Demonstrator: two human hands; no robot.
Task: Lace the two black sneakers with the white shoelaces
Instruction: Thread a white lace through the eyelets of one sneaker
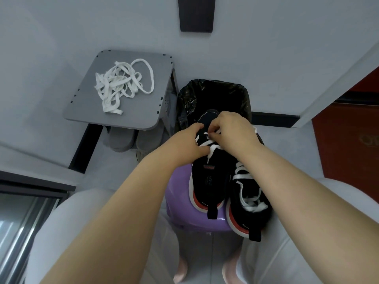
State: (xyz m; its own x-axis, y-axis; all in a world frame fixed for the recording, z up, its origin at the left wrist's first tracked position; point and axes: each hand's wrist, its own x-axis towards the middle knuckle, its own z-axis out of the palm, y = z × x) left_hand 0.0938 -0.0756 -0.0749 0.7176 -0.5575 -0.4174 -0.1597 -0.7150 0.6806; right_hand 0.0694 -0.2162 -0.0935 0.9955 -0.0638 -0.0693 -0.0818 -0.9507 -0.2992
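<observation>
Two black sneakers with white and red soles rest on a purple stool (178, 203) between my knees. The left sneaker (209, 181) points away from me, and a white shoelace (212, 149) crosses its front eyelets. My left hand (187, 143) presses on that sneaker's left side, fingers closed on the lace. My right hand (231, 130) pinches the lace's end above the eyelets near the toe. The right sneaker (249, 199) lies beside it with a white lace (245, 187) crossing loosely over it. The sneakers' front eyelets are hidden by my hands.
A grey side table (141, 103) at the far left carries a tangled pile of white shoelaces (121, 85). Grey slippers (123, 140) sit under it. A bin with a black liner (213, 93) stands just beyond the stool. A red cabinet (348, 144) is at the right.
</observation>
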